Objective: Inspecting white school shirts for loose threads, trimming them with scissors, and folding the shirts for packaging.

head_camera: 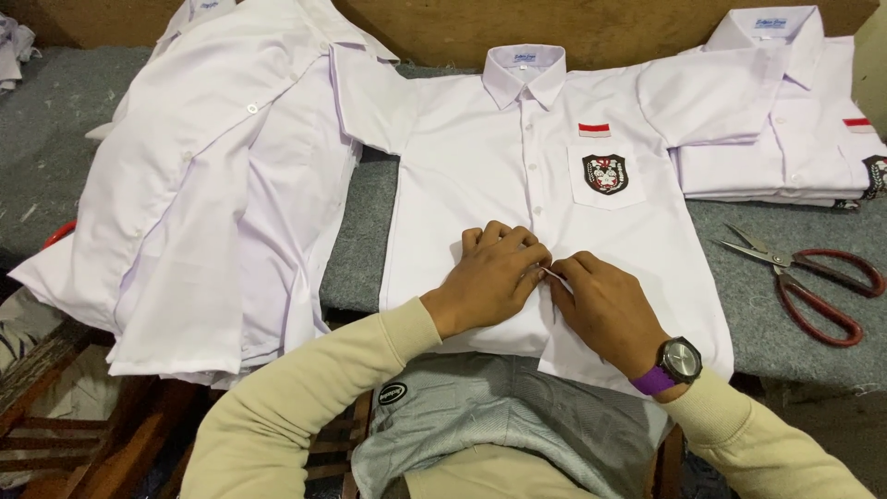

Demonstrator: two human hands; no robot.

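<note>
I had a white short-sleeved shirt (480, 176) spread flat, front up, on the grey felt-like table top (360, 249), its collar pointing away from me and its hem hanging over the near edge toward my lap. The cloth was smooth and thin, creased only where I worked it. My left hand (492, 275) lay knuckles up on the button strip low on the shirt, fingers curled and pinching the fabric. My right hand (605, 310) met it from the other side, thumb and forefinger closed on the same strip, the two hands touching at the fingertips; whether a button sat between them I could not tell. On that wrist I wore a watch (679, 362) with a dark round face and a purple strap.

The chest pocket (606, 176) carried a shield-shaped badge in black, red and white, and just above it sat a small rectangular patch (594, 130), red over white. A pale label showed inside the collar.

To my left lay a loose heap of white shirts (203, 203), unbuttoned and rumpled. At the far right a folded stack of shirts (795, 129) showed the same badges at its edge. Near it, scissors (804, 277) with steel blades and dark red handles rested on the felt.
</note>
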